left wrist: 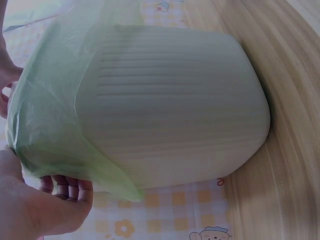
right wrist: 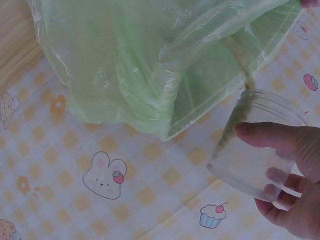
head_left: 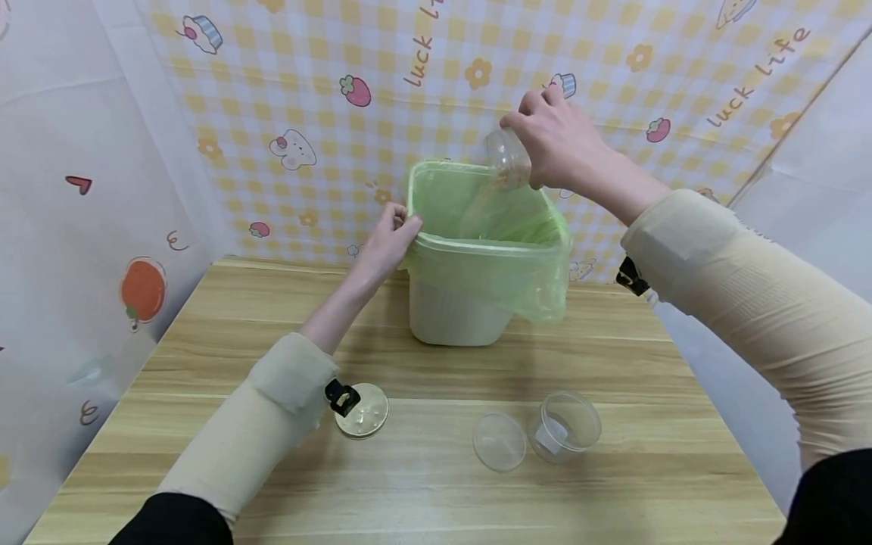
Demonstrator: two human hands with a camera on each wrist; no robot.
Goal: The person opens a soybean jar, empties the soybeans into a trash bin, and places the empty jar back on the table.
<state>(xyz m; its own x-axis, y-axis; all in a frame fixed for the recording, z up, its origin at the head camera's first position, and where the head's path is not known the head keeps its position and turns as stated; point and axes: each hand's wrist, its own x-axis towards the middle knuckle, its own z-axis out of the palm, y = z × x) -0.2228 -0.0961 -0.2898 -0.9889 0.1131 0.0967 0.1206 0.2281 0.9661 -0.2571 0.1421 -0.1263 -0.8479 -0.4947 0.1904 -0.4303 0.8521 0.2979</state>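
My right hand (head_left: 562,144) grips a clear plastic jar (head_left: 507,155), tipped over the right side of a white bin (head_left: 456,314). In the right wrist view, a thin stream of tan grains (right wrist: 246,70) runs from the jar's mouth (right wrist: 272,100) into the bin, and some lie along its lower wall. A light green plastic bag (head_left: 490,276) lines the bin and is folded over its rim. At the bin's left corner, my left hand (head_left: 390,238) pinches the bag-covered rim, with thumb on top and fingers curled at the outside.
On the wooden table (head_left: 272,446) nearer me lie a round gold-coloured lid (head_left: 364,416), a clear lid (head_left: 499,443) and a second clear jar (head_left: 568,424) with a white label. A checked cloth (head_left: 286,91) hangs right behind the bin.
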